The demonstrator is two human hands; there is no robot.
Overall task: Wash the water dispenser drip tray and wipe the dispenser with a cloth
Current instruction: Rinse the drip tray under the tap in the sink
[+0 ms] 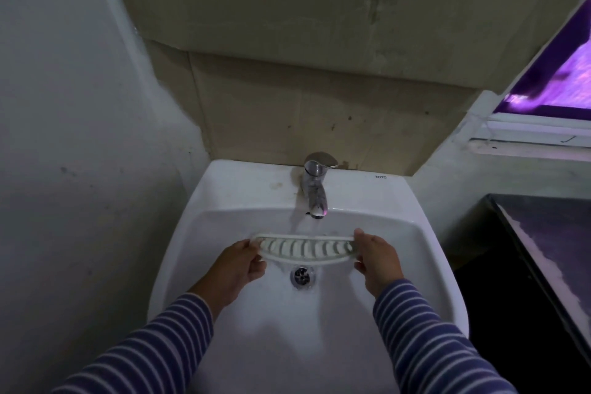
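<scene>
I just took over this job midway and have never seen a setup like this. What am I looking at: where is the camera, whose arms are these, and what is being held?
There is no machine here. A person works with bare hands, and the single picture comes from a camera worn on their head, looking forward and down. The two striped sleeves at the bottom are that person's own arms. The left hand and the right hand each hold one end of a white slotted drip tray. The tray is over the basin of a white sink, just below the metal tap and above the drain. Whether water is running is hard to tell. To the right are a dark counter and a window. No cloth is in view.
</scene>
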